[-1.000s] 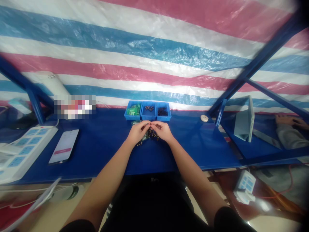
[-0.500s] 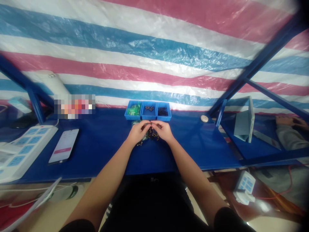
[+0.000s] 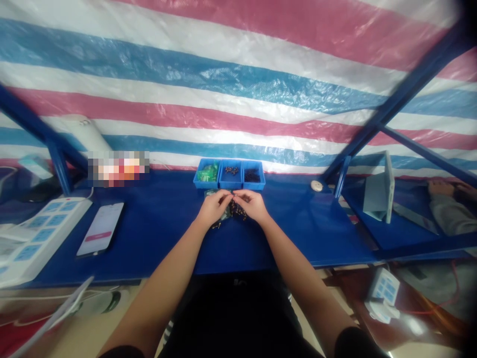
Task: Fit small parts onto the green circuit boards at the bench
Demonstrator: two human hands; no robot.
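Small parts (image 3: 239, 215) lie loose below and between my hands; the left hand (image 3: 213, 206) curls its fingertips towards the right hand (image 3: 253, 204), likewise curled. I can't tell whether either grips anything; a brushing palm could scatter them.

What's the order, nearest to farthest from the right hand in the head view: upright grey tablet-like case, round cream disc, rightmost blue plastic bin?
1. Rightmost blue plastic bin: just beyond the right hand.
2. Round cream disc: off to the right, near the slanted blue post.
3. Upright grey tablet-like case: farther right, past that post.
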